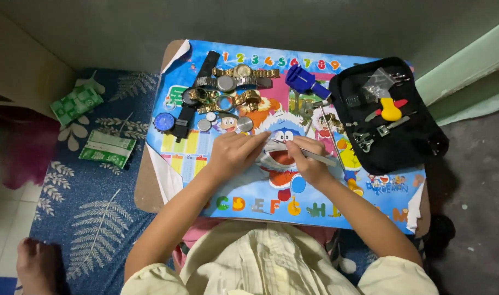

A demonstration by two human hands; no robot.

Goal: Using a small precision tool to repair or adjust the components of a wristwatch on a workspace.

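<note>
My left hand (235, 154) rests on a colourful cartoon mat (244, 199) covering a small table, fingers pinched around something small that I cannot make out. My right hand (309, 158) grips a thin metal tool (321, 158) like a pen, its tip pointing left toward my left fingertips. Just beyond my hands lie several wristwatches: gold ones (244, 71), a black-strapped one with a blue dial (164, 122), and loose round watch parts (245, 124).
A blue plastic watch tool (305, 82) lies at the mat's far edge. An open black tool pouch (388, 117) with small tools and a yellow-handled piece sits to the right. Green packets (106, 148) lie on the blue leaf-patterned floor cloth to the left. A bare foot (35, 266) is at lower left.
</note>
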